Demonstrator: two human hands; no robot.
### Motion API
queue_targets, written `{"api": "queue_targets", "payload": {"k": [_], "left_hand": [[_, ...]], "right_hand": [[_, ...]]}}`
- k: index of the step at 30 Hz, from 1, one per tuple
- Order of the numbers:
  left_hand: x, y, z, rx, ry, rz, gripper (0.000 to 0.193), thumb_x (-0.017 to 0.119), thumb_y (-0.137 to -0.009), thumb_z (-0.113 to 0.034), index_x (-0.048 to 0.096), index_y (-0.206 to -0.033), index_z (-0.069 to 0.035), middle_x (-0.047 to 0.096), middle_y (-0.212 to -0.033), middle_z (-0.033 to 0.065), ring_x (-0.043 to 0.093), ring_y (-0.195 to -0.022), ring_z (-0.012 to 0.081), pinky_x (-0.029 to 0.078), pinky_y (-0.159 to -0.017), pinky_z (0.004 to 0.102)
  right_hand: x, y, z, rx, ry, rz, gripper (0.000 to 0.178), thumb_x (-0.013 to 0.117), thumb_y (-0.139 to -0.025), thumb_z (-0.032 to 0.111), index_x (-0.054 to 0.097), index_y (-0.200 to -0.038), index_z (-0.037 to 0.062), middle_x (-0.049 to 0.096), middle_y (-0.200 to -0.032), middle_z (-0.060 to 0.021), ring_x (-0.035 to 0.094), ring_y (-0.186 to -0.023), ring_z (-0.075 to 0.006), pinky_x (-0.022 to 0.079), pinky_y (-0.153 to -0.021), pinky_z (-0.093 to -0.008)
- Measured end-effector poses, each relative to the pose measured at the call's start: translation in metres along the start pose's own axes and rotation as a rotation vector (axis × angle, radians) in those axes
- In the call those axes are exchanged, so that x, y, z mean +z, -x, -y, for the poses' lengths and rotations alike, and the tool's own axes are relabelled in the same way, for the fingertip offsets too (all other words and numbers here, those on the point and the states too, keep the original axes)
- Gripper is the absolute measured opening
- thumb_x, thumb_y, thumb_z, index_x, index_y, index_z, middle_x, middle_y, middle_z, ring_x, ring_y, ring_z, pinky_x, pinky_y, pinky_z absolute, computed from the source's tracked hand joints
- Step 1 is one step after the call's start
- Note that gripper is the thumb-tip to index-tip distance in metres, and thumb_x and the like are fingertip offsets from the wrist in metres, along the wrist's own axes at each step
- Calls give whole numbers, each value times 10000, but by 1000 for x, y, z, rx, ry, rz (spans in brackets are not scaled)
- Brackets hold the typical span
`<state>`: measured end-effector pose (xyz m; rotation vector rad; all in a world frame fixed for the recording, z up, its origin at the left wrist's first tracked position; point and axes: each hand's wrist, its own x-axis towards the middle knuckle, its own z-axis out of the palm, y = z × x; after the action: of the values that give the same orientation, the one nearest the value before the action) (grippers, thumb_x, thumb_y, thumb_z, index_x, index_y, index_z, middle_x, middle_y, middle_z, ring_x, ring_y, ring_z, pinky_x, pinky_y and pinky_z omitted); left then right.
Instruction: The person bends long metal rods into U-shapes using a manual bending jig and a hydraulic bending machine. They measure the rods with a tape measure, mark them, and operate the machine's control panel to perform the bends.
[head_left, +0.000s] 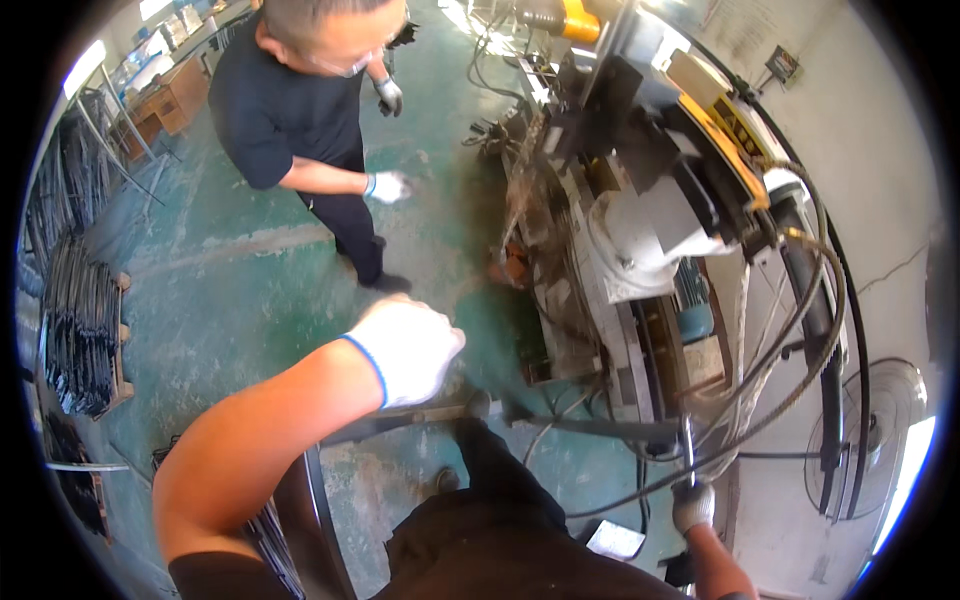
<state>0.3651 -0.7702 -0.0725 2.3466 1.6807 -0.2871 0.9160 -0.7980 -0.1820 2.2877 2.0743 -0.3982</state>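
My left hand (405,350), in a white glove with a blue cuff, is raised over the floor left of the machine. Its fingers look curled closed; whatever may be inside them is hidden. Low on the right, my right hand (694,507), gloved too, wraps around a shiny metal lever (688,450). That lever stands at the near end of the machine (640,245), which has a white-grey housing, cables and a blue-green motor (693,300). A dark bar (610,430) runs sideways near the lever.
A co-worker (300,120) in dark clothes and white gloves stands at the far left of the machine. Stacked black rods (80,325) lie along the left. A fan (870,435) stands by the right wall. Loose cables (820,330) hang on the right.
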Motion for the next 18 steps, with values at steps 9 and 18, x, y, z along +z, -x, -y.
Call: {"api": "queue_targets", "payload": {"k": [9,18], "left_hand": [[22,-140,56,65,-60,212,249,585,-765,-129,730,-965,-97,717,-874,147,705,-847,313,546,-749,432],[194,-169,100,-71,344,295,260,580,-779,-169,747,-966,-99,722,-1031,138,695,-965,319,559,-814,438]], "right_hand": [[2,10,11,233,103,9,299,586,-890,249,658,-825,-35,629,-817,-310,618,-842,-486,485,-687,-529],[4,27,40,288,191,-259,285,607,-877,270,661,-887,-10,658,-780,-270,659,-745,-454,487,-612,-493]]}}
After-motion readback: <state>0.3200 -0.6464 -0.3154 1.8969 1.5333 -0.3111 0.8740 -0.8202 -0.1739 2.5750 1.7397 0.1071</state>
